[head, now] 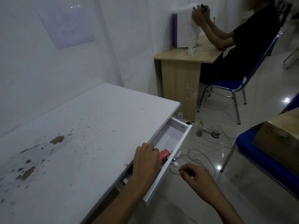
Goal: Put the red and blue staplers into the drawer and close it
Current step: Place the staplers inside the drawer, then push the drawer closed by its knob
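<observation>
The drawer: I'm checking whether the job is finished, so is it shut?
No, the drawer stands pulled out from the white table, with the left hand reaching inside by the red stapler.

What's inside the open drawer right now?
The red stapler lies in the drawer, partly under the left hand reaching in. The far end shows bare floor. The near end is covered by that hand and forearm; no blue stapler is visible.

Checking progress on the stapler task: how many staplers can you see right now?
1: the red stapler lies in the open drawer, just beyond the left hand. The blue one may be hidden under that hand.
</observation>
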